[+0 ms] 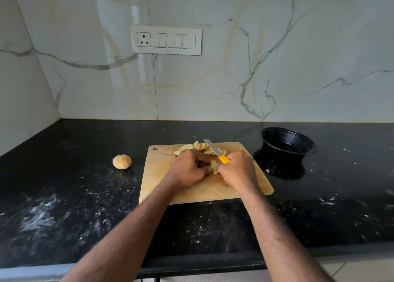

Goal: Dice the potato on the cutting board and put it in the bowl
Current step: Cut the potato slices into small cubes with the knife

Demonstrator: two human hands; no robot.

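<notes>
Two hands meet over the middle of the board (157, 175), with a small stack of potato slices (214, 166) caught between them. The left hand (188, 169) curls its fingers down on the near-left side of that stack and grips it against the wood. The right hand (238, 168) is clenched round the yellow handle of the knife (215, 151), whose blade slants up and away toward the far left, its tip over the fan (200, 148) of cut slices lying along the board's far edge, just beyond both hands. Whether the blade touches those slices cannot be told. The stack sits just below the handle, partly hidden by the knuckles. The bowl (287, 143), black, stands on the counter (64, 185) to the right of the board, near the right hand but apart from it. A whole potato (122, 161) lies on the counter to the left of the board, well apart from the left hand.
</notes>
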